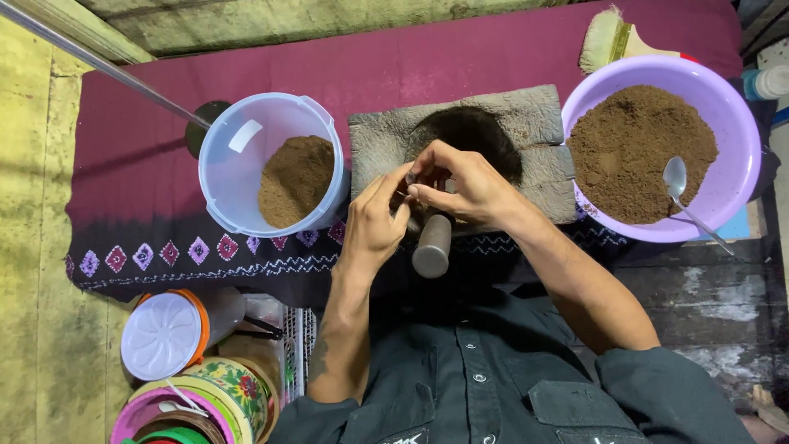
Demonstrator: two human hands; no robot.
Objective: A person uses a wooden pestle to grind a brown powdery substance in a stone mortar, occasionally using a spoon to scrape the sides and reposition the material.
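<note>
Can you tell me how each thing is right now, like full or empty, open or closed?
Clear tub: open, tilted, partly filled with brown powder.
Purple bowl: open, heaped with brown powder.
Spoon: resting in the purple bowl.
Orange-rimmed jar: lid on.
Left hand: fingers pinched together.
Right hand: fingers pinched together.

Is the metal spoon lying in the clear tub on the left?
No, the spoon rests in the purple bowl of brown powder on the right.
</note>
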